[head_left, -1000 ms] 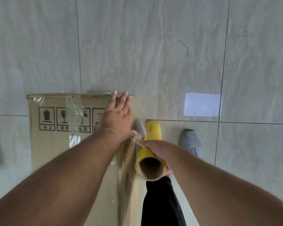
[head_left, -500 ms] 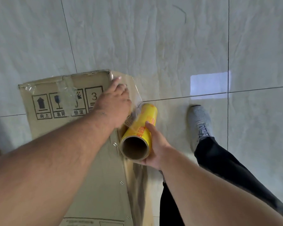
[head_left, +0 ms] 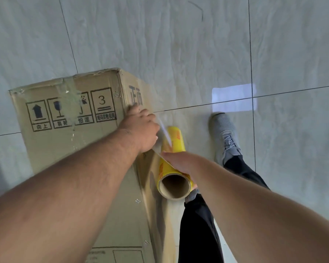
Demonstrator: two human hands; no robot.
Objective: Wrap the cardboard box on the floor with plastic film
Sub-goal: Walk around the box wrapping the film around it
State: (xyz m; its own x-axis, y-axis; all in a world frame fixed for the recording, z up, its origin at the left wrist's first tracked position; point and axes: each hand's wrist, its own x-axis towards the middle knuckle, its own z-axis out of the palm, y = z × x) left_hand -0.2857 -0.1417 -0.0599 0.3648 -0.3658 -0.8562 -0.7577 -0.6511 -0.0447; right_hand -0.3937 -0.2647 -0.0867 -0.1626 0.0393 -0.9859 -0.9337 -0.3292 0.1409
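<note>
Tall brown cardboard box (head_left: 68,141) stands on the tiled floor (head_left: 179,44); wrapping seems barely begun. Left hand (head_left: 141,130) presses film against its corner, fingers hidden; right hand (head_left: 180,161) grips the yellow film roll (head_left: 171,149).

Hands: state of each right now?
Left hand: open, pressing the film against the cardboard box.
Right hand: gripping the yellow film roll.

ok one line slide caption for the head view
Left hand presses film onto brown cardboard box; right hand grips yellow film roll.
</note>
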